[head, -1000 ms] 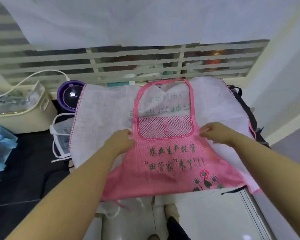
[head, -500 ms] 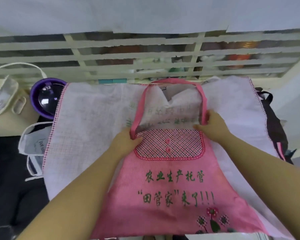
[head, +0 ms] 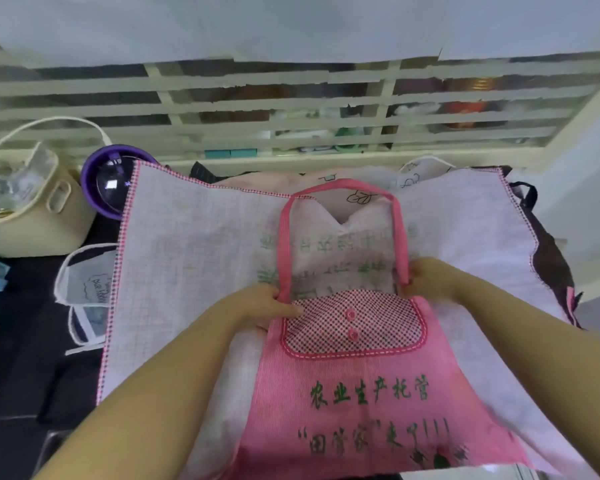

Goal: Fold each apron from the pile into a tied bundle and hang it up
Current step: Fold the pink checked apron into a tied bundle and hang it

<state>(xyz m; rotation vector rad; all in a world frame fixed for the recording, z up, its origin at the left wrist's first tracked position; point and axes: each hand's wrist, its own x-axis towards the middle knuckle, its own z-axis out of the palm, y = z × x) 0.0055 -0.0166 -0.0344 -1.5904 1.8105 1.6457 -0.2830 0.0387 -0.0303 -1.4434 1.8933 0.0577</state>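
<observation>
The pink apron (head: 361, 410) lies spread face up on top of the pale apron (head: 187, 271). The left hand (head: 264, 306) pinches the bib corner at one foot of the neck loop (head: 340, 185), and the right hand (head: 426, 278) grips the other foot. A careless lift could drag the pale apron along underneath. An uneven pull would likely skew the fold.
</observation>
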